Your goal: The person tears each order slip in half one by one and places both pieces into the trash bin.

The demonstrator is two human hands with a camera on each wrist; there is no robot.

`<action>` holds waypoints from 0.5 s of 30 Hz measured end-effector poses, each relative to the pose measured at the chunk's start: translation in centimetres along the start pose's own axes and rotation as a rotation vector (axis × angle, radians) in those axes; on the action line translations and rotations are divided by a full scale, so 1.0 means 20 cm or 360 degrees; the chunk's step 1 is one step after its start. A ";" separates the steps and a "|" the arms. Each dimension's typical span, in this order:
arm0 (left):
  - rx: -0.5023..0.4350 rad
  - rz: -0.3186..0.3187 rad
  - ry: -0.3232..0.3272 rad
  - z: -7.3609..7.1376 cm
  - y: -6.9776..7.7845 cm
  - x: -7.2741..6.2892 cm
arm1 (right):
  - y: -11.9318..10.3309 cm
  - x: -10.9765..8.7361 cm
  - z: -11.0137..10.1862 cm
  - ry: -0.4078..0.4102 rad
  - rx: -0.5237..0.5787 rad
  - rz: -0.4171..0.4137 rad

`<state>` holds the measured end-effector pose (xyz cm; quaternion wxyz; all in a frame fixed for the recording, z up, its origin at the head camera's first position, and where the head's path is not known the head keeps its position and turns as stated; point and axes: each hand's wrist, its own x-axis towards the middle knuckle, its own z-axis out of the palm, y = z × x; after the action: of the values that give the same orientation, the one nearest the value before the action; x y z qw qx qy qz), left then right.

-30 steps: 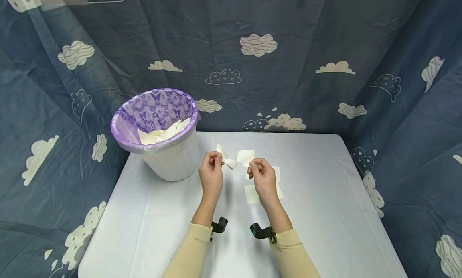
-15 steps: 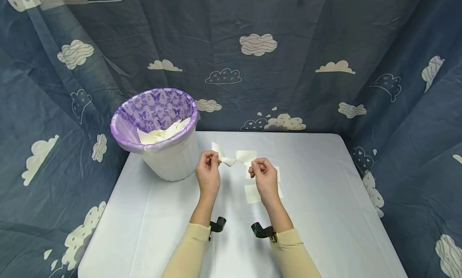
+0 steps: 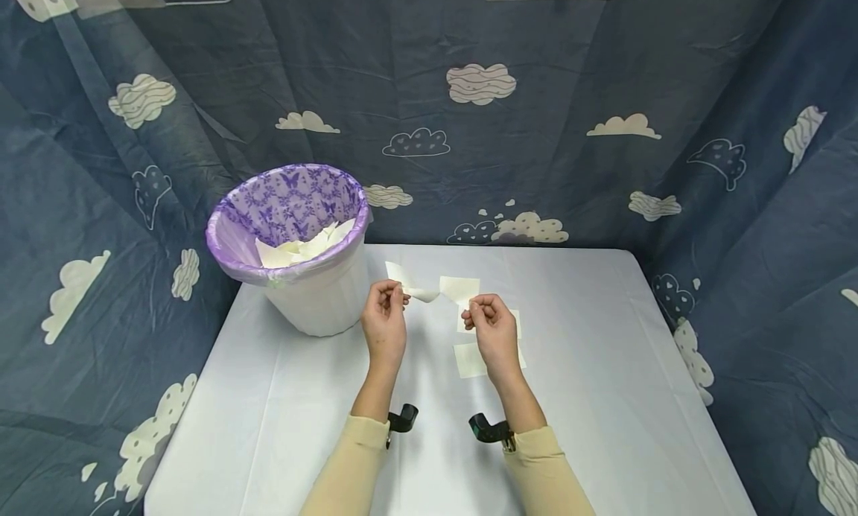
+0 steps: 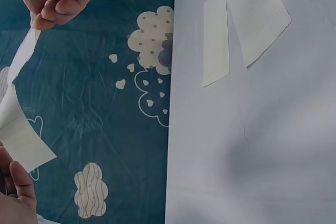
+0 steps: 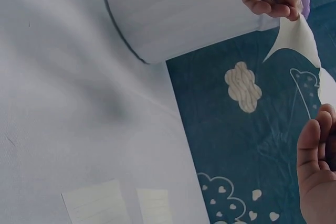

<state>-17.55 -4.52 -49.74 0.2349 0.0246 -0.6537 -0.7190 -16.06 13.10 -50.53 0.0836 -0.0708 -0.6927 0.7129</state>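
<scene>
A cream piece of paper (image 3: 459, 287) is held above the table between both hands. My left hand (image 3: 385, 326) pinches its left part, and my right hand (image 3: 494, 333) pinches the right part. Both wrist views show the paper (image 4: 23, 129) twisted and narrowed to a thin neck in the middle, where the two parts still appear joined. Under and beside my right hand, flat paper pieces (image 3: 469, 360) lie on the white table (image 3: 603, 367); the hand and forearm partly cover them. The right wrist view shows the paper's curved edge (image 5: 296, 38) below the left fingers.
At the back left of the table stands a white bin (image 3: 322, 307) with a purple butterfly-patterned liner (image 3: 288, 196). Cream paper pieces (image 3: 304, 248) lie inside it. A dark blue cloud-patterned cloth (image 3: 429, 181) hangs behind and along both sides.
My left hand has shifted slightly left and my right hand slightly right. The paper's left part has moved left with the hand and looks more drawn out.
</scene>
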 end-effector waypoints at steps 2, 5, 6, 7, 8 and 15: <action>0.0006 -0.0001 -0.0003 0.00 0.00 0.00 | 0.00 0.00 0.00 0.0003 -0.0001 0.0000; 0.0018 -0.0006 -0.0001 -0.01 -0.01 0.00 | 0.00 0.00 -0.01 0.0016 -0.0015 0.0001; 0.0026 -0.0010 0.0000 -0.01 -0.01 0.00 | 0.00 0.00 -0.01 0.0023 -0.0015 0.0001; 0.0027 -0.0008 -0.0001 -0.01 -0.01 0.00 | 0.00 0.00 -0.01 0.0031 -0.0019 0.0001; 0.0028 -0.0004 -0.0002 -0.01 -0.01 0.00 | 0.00 0.00 -0.01 0.0037 -0.0022 0.0001; -0.0004 -0.0023 0.0019 -0.02 0.00 -0.01 | 0.02 0.02 -0.04 0.0078 -0.0022 -0.0013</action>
<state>-17.32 -4.85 -49.92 0.2337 0.0334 -0.6510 -0.7214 -16.23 13.87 -50.94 0.1029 -0.0861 -0.6957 0.7057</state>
